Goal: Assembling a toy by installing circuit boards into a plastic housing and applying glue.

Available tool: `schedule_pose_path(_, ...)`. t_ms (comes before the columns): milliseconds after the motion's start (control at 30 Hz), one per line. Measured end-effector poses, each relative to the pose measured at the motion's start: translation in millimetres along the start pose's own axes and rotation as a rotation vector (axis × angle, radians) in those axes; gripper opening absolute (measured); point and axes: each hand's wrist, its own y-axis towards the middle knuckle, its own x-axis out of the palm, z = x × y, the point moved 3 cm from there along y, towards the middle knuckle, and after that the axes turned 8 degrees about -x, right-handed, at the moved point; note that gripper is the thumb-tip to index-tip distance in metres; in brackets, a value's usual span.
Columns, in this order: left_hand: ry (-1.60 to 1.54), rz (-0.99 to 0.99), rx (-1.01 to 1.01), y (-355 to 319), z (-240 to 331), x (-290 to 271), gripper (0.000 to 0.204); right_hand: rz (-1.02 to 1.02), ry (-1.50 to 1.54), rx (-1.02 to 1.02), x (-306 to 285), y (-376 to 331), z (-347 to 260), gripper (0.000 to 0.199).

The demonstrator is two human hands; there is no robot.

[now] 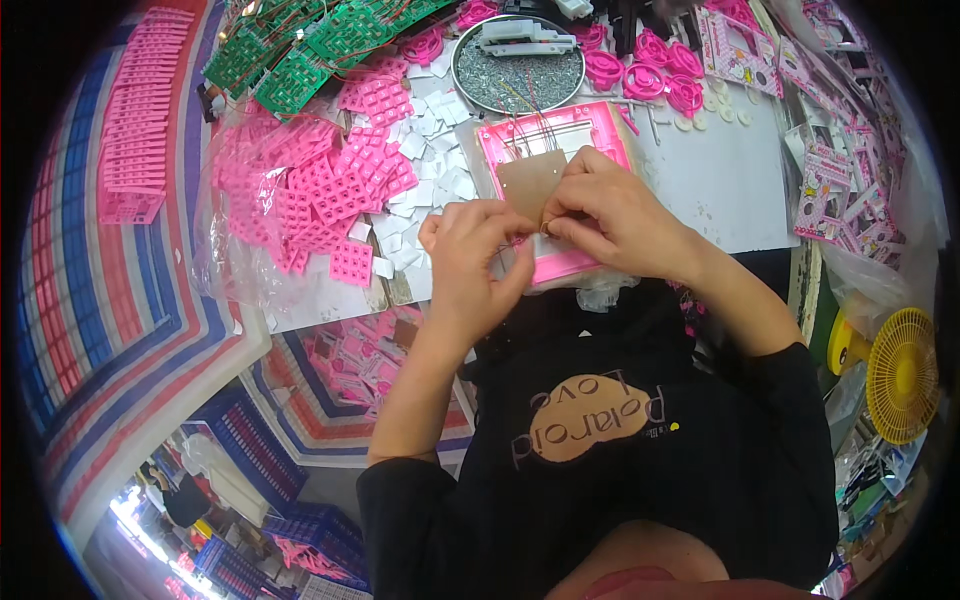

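Note:
A pink plastic housing lies on the table in front of me, with a brown circuit board over its middle. Thin wires stick up past the board's far edge. My right hand is closed in a pinch at the board's near right corner; what its fingertips hold is too small to make out, perhaps a wire. My left hand curls in from the left, thumb and fingers bent together by the board's near edge. Whatever sits between those fingertips is hidden.
Left lie pink keypad pieces and white squares. Beyond the housing stands a round tray of small screws. Green circuit boards are piled at the far left, pink rings at the far right. A yellow fan is at right.

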Motion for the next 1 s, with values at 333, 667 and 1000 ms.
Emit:
schedule_pose_path(333,-0.006,0.085,-0.019,1.5,2.6,22.3,0.011,0.038,-0.012,-0.011,1.0,-1.1,-1.2,0.012)
schedule_pose_path(667,0.09,0.112,0.04,5.2,8.4,20.7,0.013,0.015,-0.046,-0.008,2.1,-0.9,1.7,0.011)
schedule_pose_path(1000,0.061,0.102,0.02,6.6,1.6,18.1,0.015,0.026,-0.006,0.007,0.8,0.6,0.6,0.01)
